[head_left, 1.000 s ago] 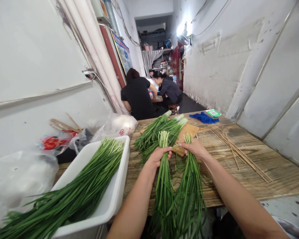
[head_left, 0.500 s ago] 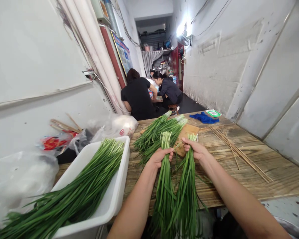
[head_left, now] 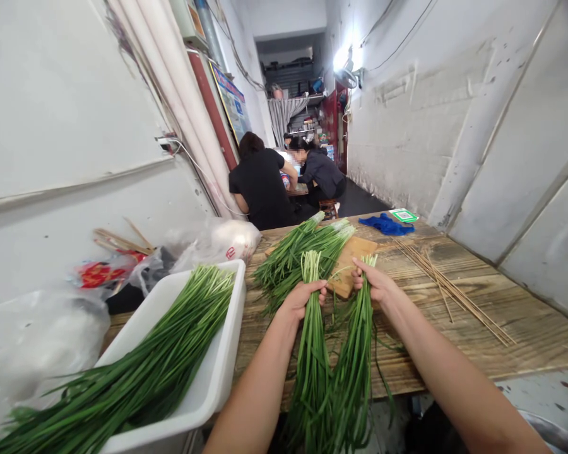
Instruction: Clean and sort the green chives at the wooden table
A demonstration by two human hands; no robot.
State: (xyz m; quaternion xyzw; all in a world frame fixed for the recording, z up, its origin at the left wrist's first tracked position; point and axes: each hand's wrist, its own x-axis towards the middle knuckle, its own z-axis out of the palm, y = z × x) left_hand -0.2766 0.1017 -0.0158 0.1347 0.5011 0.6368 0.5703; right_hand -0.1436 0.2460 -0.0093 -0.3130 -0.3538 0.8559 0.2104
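My left hand [head_left: 303, 296] is closed round one bunch of garlic chives [head_left: 313, 353], just below its pale cut ends. A second bunch of chives [head_left: 355, 359] is gripped in my right hand [head_left: 372, 277], also near the pale ends. Both bunches hang with their green leaves toward me, over the table's near edge, and the leaves touch lower down. Behind my left hand lies a heap of chives [head_left: 298, 249], partly on a wooden cutting board [head_left: 355, 258]. A few loose blades stick out between the two bunches.
At the left stands a white plastic tub [head_left: 239, 296] with more chives [head_left: 170, 353]. Plastic bags [head_left: 42, 340] lie beside it. Thin wooden sticks [head_left: 459, 296], a blue cloth [head_left: 387, 224] and a code card [head_left: 404, 215] rest on the wooden table [head_left: 515, 315]. People [head_left: 262, 186] sit beyond.
My right hand has drawn slightly away from my left, and the gap between the bunches' tops is a little wider. Both hands keep their hold.
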